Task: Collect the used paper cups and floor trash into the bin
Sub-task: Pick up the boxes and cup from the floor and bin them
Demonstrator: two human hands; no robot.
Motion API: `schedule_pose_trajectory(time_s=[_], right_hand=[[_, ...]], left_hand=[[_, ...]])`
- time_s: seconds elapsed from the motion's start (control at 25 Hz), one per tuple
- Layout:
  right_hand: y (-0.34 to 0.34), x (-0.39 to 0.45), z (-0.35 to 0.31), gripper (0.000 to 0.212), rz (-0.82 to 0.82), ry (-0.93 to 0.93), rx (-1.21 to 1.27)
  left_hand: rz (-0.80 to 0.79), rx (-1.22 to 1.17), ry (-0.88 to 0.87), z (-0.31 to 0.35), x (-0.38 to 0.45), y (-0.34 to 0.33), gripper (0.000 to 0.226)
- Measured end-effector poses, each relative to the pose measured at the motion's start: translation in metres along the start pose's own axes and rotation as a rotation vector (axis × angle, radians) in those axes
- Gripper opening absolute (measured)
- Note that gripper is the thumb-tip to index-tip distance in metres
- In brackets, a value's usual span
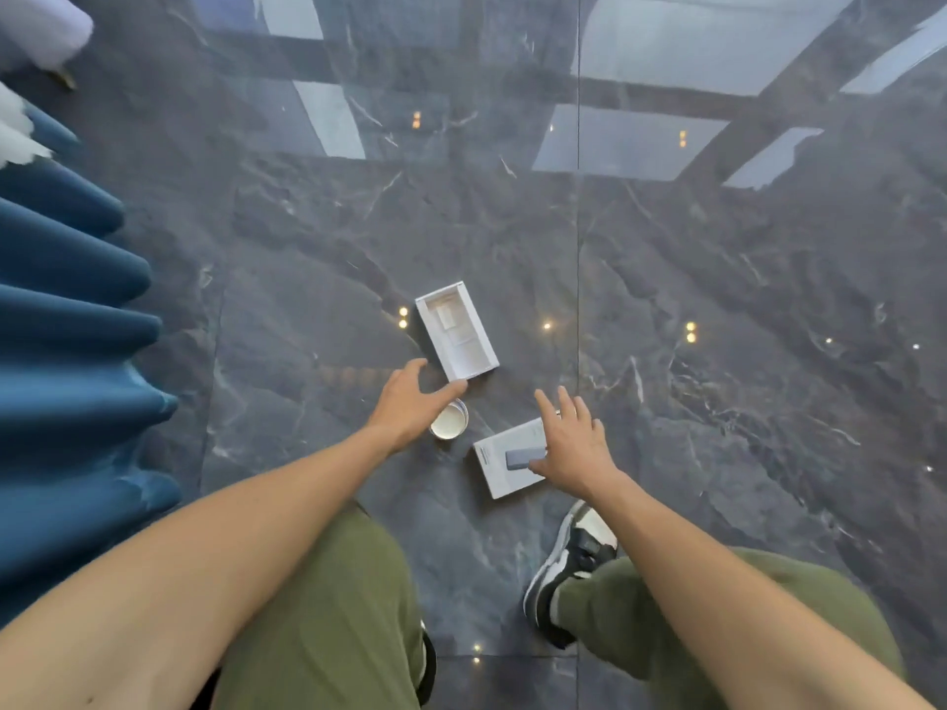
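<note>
A person crouches over a dark marbled floor, both bare arms reaching forward. The left hand is spread in a wide grip, holding nothing, above a white paper cup that stands upright on the floor; whether the palm touches the rim cannot be told. At 12 o'clock from the cup, just beside it, lies an open white box tray, hollow side up. At 4 o'clock from the cup lies a white box lid printed with a grey device. The right hand hovers over that lid's right half, fingers splayed in a wide, empty grip. Below it, at 6 o'clock, a black-and-white sneaker and green trousers show. Blue curtain folds fill the 9 o'clock edge.
</note>
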State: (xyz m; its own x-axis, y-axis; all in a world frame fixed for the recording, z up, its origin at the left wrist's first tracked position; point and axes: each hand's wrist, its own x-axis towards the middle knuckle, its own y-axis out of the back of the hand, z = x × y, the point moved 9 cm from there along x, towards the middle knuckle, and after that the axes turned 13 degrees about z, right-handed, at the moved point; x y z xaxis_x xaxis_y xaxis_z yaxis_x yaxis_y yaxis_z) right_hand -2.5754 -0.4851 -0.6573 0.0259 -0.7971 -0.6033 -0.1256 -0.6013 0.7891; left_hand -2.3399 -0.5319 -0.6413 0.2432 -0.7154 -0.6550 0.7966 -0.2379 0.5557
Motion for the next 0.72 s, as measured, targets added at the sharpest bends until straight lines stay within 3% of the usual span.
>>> schedule_pose_trajectory(time_s=[0.12, 0.24, 0.32, 0.44, 0.6, 0.72], right_hand=[[-0.072, 0.061, 0.009, 0.104, -0.07, 0.104, -0.126], [-0.142, 0.105, 0.025, 0.103, -0.151, 0.195, -0.275], [-0.174, 0.12, 0.034, 0.097, -0.132, 0.236, -0.372], [-0.196, 0.135, 0.039, 0.077, -0.043, 0.299, -0.42], [-0.188, 0.146, 0.05, 0.065, 0.028, 0.275, -0.39], [-0.179, 0.145, 0.065, 0.062, -0.046, 0.164, -0.306]], left_hand=[[0.02, -0.088, 0.104, -0.027, 0.078, -0.047, 0.077], [0.034, -0.082, 0.154, -0.049, 0.142, -0.089, 0.046], [0.044, -0.048, 0.152, -0.06, 0.171, -0.111, 0.056], [0.073, 0.016, 0.19, -0.082, 0.2, -0.134, 0.077], [0.159, 0.053, 0.211, -0.098, 0.224, -0.15, 0.062], [0.223, -0.018, 0.221, -0.086, 0.222, -0.147, 0.055]])
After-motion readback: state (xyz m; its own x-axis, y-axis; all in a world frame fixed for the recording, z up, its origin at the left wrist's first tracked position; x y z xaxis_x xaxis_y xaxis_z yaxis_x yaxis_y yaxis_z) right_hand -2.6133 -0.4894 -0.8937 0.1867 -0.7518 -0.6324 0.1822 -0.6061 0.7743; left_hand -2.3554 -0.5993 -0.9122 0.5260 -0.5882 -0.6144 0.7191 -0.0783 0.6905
